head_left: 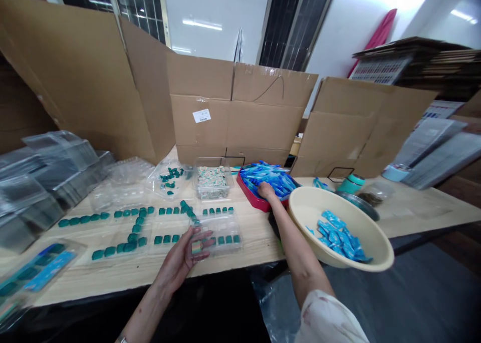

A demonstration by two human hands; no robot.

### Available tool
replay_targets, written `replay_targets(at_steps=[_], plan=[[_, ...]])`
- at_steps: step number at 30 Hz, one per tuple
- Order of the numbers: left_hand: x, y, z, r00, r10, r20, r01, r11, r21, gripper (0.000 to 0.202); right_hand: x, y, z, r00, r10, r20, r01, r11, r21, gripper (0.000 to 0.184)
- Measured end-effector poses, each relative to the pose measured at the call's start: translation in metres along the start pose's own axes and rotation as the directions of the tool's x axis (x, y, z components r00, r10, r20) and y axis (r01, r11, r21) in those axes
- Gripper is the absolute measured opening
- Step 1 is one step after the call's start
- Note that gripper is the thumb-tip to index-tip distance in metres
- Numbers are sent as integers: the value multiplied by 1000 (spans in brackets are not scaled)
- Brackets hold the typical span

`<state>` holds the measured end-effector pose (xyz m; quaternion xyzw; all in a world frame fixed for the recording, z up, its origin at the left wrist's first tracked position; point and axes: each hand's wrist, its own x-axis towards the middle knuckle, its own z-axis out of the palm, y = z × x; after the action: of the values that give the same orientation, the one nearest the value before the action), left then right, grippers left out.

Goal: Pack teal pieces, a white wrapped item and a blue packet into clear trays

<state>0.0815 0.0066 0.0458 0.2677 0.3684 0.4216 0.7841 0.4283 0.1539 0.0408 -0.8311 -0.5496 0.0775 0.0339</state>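
My left hand [184, 255] is palm up over the table's front, its fingers loosely curled around a small block with pale and orange stripes [196, 247]. Just beyond it lies a clear plastic tray [238, 230] with rows of dark green pieces [221, 240]. My right hand [266, 190] reaches into a heap of slim blue wrapped pieces [280, 180] in a red tray [251, 198]. The fingertips of that hand are hidden among the pieces, so their grip does not show. More green pieces [137, 228] sit in clear trays to the left.
A cream basin [381, 253] with blue packets [343, 240] stands right of my right arm. Clear containers [63, 162] are stacked at the left. A clear box of small pale pieces [212, 180] sits behind the trays. Cardboard panels [248, 117] wall the table's back.
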Motion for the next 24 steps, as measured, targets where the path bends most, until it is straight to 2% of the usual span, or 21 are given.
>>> replay_targets(at_steps=[5,8,12,17,21,24], plan=[[1,-1,-2,1000,5,-9,-5,1000,18,32,-9,7,1,996,50,-67,-47,998,44,30],[2,-1,-5,1000,4,-22,-3,999,34,32,-8,3,-1,990,77,-119,-71,996,49,32],[6,-3,-4,1000,3,-31,-1,999,45,33,6,-21,-2,988,29,-150,-17,996,83,30],[12,-4,2,1000,8,-22,-8,999,31,34,24,-50,-4,994,-2,-108,21,984,177,26],[15,-3,1,1000,18,-18,-18,1000,2,33,16,-43,-12,988,9,-153,32,965,260,28],[19,-2,-4,1000,16,-2,-16,999,-39,31,-15,-25,-15,972,-53,-229,130,933,335,37]])
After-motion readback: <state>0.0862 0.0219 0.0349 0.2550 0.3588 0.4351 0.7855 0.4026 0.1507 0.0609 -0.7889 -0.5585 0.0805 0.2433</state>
